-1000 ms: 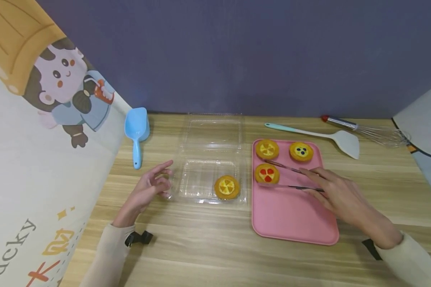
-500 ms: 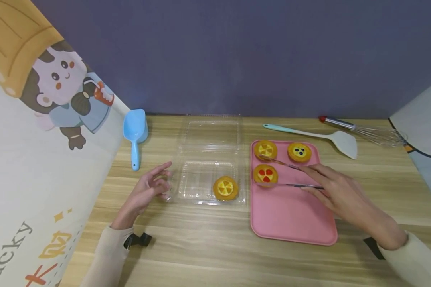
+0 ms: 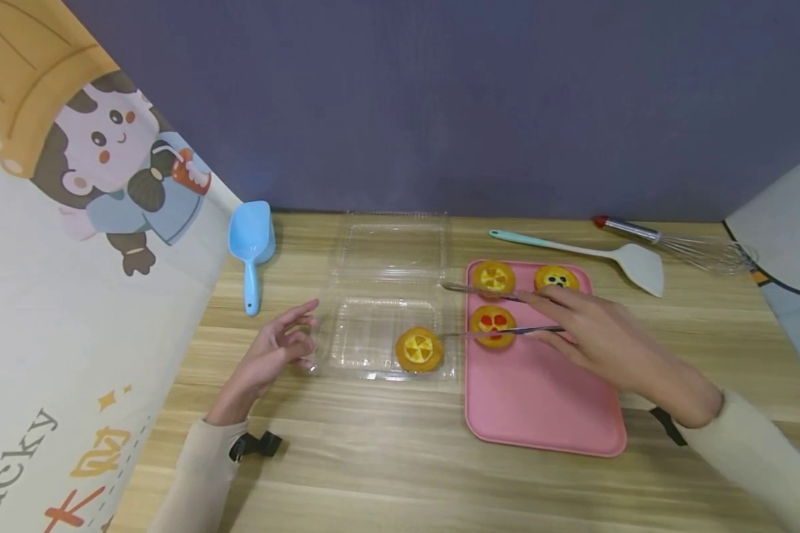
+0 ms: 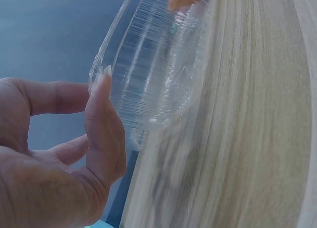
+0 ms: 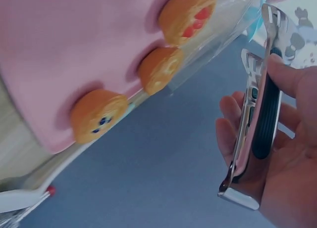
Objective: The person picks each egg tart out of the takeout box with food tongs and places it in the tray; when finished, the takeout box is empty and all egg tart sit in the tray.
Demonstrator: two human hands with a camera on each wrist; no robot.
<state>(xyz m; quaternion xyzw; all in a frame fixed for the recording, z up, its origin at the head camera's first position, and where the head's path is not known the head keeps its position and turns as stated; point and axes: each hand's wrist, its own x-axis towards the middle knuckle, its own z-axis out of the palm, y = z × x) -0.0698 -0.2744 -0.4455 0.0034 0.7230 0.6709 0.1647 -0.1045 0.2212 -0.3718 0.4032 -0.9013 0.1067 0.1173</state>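
In the head view my left hand (image 3: 276,352) pinches the left rim of a clear plastic container (image 3: 360,333), whose lid lies folded back behind it. One egg tart with orange wedges (image 3: 418,349) sits in the container's front right corner. My right hand (image 3: 596,337) grips metal tongs (image 3: 540,329) with dark handle grips. Their arms are spread, with nothing between the tips, over the left edge of a pink tray (image 3: 540,407). On the tray stand a red-topped tart (image 3: 492,320), another orange tart (image 3: 493,275) and a blueberry tart (image 3: 553,274), partly hidden by my right hand.
Behind the tray lie a white spatula (image 3: 640,266) with a mint handle and a whisk (image 3: 653,237). A blue scoop (image 3: 252,237) rests at the back left. A dark wall (image 3: 440,111) borders the wooden table's rear, and a printed panel (image 3: 140,326) its left side.
My right hand has moved left with the tongs, whose tips go from beside the red-topped tart to past the tray's left edge. That tart stays put. My left hand keeps its place.
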